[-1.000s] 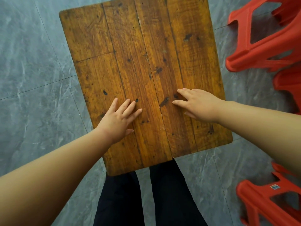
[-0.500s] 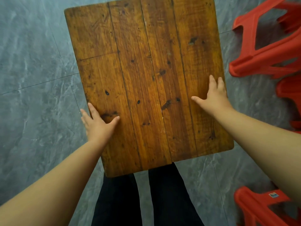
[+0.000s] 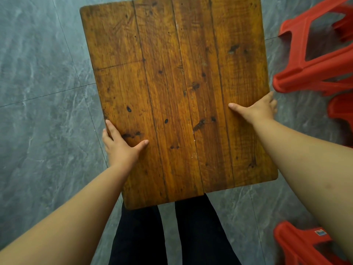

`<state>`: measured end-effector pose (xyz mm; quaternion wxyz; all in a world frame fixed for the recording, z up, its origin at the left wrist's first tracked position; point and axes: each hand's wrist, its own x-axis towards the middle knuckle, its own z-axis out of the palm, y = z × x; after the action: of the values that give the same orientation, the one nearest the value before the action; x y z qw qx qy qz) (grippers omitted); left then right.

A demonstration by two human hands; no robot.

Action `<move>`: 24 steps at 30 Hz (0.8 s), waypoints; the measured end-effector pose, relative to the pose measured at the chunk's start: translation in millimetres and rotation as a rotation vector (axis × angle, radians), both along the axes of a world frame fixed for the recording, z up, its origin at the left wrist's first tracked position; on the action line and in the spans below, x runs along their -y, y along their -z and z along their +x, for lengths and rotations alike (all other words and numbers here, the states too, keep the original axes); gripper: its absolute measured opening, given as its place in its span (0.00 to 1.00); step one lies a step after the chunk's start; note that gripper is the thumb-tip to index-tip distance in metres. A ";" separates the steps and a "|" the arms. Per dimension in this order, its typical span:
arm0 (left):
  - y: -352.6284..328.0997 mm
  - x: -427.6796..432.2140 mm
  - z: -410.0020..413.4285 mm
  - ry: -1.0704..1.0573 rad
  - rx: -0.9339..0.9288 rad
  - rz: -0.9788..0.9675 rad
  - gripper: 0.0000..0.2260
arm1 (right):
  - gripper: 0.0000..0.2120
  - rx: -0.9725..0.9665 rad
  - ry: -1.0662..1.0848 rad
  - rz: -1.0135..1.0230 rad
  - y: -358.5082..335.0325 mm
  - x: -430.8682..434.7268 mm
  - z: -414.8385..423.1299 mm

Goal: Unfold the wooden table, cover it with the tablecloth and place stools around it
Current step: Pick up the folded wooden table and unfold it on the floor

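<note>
The left hand (image 3: 120, 148) grips the left edge of the wooden table (image 3: 181, 73), thumb spread on top and fingers over the side. The right hand (image 3: 257, 109) grips the right edge the same way. The bare plank top stands over the person's black trousers (image 3: 137, 236) on the grey tiled floor (image 3: 42, 131). Red plastic stools (image 3: 315, 73) lie just beside its right edge, and another red stool (image 3: 298, 245) is nearer the person.

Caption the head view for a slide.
Standing person's left hand and right hand hold the wooden table by its side edges, red stools beside it.
</note>
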<state>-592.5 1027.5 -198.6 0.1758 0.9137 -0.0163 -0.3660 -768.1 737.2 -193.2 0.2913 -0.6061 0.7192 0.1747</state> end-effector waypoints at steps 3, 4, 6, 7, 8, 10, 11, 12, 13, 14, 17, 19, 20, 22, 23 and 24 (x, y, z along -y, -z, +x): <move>1.4 -1.2 -0.9 -0.006 0.010 -0.013 0.54 | 0.59 -0.027 0.007 -0.013 -2.0 8.8 5.0; 1.5 -1.5 -1.5 -0.005 0.015 -0.010 0.54 | 0.57 -0.029 0.017 -0.016 -2.1 13.1 6.7; 1.0 -2.3 -2.1 0.001 0.031 0.007 0.54 | 0.56 -0.029 0.042 -0.005 -0.5 20.4 9.7; 0.5 -2.5 -2.2 0.005 0.037 0.014 0.54 | 0.56 -0.027 0.049 0.005 0.2 22.5 10.6; 0.4 -2.3 -1.9 0.008 0.041 0.018 0.54 | 0.55 -0.027 0.051 0.010 0.5 24.6 10.9; 0.0 -0.3 -0.2 0.010 0.039 0.023 0.54 | 0.54 -0.034 0.043 0.009 0.8 28.2 11.0; -0.6 0.2 0.7 0.012 0.036 0.025 0.54 | 0.54 -0.035 0.035 0.009 0.3 29.7 11.6; -0.9 0.5 1.2 0.015 0.039 0.026 0.54 | 0.53 -0.031 0.030 0.010 -0.3 31.3 12.8; -0.9 0.6 1.7 0.017 0.047 0.026 0.54 | 0.52 -0.023 0.027 0.012 -0.6 33.2 14.5; -1.4 0.7 2.1 0.017 0.055 0.031 0.54 | 0.51 -0.011 0.026 0.013 -1.4 34.6 16.7; -1.2 3.4 5.3 0.026 0.080 0.055 0.53 | 0.46 0.022 0.007 0.000 -2.7 39.8 25.8; -0.1 6.2 10.3 0.028 0.093 0.063 0.54 | 0.46 0.033 -0.023 -0.004 -3.9 44.9 35.0; 0.8 8.0 13.2 0.026 0.100 0.063 0.54 | 0.46 0.038 -0.039 -0.008 -4.2 48.3 40.0; 2.1 12.4 19.7 0.022 0.109 0.062 0.54 | 0.46 0.041 -0.079 -0.017 -5.0 56.0 50.9; 2.9 14.8 23.6 0.020 0.115 0.061 0.54 | 0.47 0.040 -0.099 -0.018 -5.0 60.0 56.6; 3.9 17.4 27.9 0.018 0.123 0.060 0.54 | 0.48 0.038 -0.115 -0.014 -5.4 63.9 62.7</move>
<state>-564.6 1010.2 -202.5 0.1437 0.9392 -0.0244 -0.3110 -705.4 673.3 -187.8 0.2902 -0.6515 0.6788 0.1746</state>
